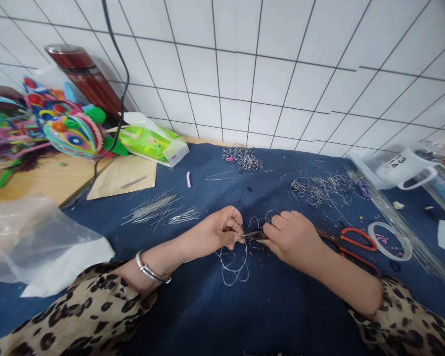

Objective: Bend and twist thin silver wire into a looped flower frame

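In the middle of the head view, my left hand (228, 230) pinches a thin wire piece bent into several loops (234, 271), which hangs below the fingers. My right hand (291, 237) is wrapped round a pair of pliers (255, 236); the handles are mostly hidden in the fist. The dark jaws reach left to the wire at my left fingertips. Whether they grip it is too small to tell. Curved bits of wire lie on the cloth just behind the pliers. Straight wires (154, 207) and a smaller bundle of short wires (184, 215) lie left of my left hand.
Orange-handled scissors (358, 240) and a clear ring-shaped dish (390, 241) lie right of my right arm. Tangled wire heaps (319, 189) sit behind. A white mug (408, 168) stands far right. At left are a plastic bag (40, 237), a red thermos (85, 74) and another person's hand (2, 95).
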Demonstrator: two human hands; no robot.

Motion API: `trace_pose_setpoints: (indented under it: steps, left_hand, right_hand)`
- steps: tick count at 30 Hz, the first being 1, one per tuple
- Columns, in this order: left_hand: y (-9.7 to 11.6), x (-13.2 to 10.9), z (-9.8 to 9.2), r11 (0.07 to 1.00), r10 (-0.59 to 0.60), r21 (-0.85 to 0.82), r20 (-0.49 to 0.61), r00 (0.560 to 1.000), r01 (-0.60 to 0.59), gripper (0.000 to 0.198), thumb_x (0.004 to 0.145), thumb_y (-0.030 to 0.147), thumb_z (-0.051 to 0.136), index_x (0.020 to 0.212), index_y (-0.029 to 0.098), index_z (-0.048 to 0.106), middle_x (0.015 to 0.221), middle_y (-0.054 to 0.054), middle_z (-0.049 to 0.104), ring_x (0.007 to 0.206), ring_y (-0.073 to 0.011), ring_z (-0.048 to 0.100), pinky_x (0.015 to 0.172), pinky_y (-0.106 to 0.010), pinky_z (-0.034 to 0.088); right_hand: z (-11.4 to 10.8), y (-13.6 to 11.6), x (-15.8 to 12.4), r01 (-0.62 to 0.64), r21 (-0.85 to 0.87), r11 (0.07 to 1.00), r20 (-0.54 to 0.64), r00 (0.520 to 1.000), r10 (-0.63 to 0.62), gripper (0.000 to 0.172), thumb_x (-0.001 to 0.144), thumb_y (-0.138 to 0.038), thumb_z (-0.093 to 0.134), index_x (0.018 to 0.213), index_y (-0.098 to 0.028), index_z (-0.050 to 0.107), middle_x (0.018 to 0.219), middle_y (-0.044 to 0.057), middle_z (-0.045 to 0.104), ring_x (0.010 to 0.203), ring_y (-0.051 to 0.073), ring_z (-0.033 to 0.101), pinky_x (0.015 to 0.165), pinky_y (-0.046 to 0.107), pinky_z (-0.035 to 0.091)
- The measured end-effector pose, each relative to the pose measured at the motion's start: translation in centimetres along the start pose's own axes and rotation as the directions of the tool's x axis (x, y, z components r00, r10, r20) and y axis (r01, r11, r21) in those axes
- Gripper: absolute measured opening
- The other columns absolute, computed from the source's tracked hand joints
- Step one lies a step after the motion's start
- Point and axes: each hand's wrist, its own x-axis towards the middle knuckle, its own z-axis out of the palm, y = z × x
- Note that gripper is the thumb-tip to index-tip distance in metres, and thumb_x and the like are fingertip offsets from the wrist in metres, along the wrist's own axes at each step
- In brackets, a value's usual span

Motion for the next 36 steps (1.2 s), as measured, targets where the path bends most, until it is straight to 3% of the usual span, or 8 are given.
trace_pose_setpoints:
  steps: [8, 36]
  left_hand:
    - [-0.08, 0.04, -0.24, 0.996, 0.002, 0.090, 0.045, 0.999, -0.006, 0.019, 0.077, 0.010, 0.050, 0.091, 0.017, 0.039, 0.078, -0.001, 0.060, 0.056, -0.0082, 0.052, 0.054, -0.023, 0.041]
    - [0.00, 0.06, -0.32, 0.990, -0.033, 0.136, 0.047, 0.998, 0.026, 0.017, 0.074, 0.008, 0.049, 0.087, 0.017, 0.041, 0.074, 0.000, 0.060, 0.055, -0.0082, 0.052, 0.051, -0.021, 0.041]
  right_hand:
    - [-0.21, 0.07, 0.05, -0.004, 0.036, 0.999, 0.070, 0.998, 0.001, 0.023, 0.084, -0.037, 0.046, 0.073, -0.018, 0.053, 0.071, 0.003, 0.050, 0.072, 0.017, 0.040, 0.065, 0.031, 0.021]
    - [-0.34, -0.60, -0.20, 0.036, -0.034, 0.999, 0.040, 0.999, -0.034, 0.014, 0.085, -0.026, 0.046, 0.077, -0.018, 0.054, 0.070, 0.002, 0.051, 0.069, 0.017, 0.040, 0.058, 0.031, 0.020]
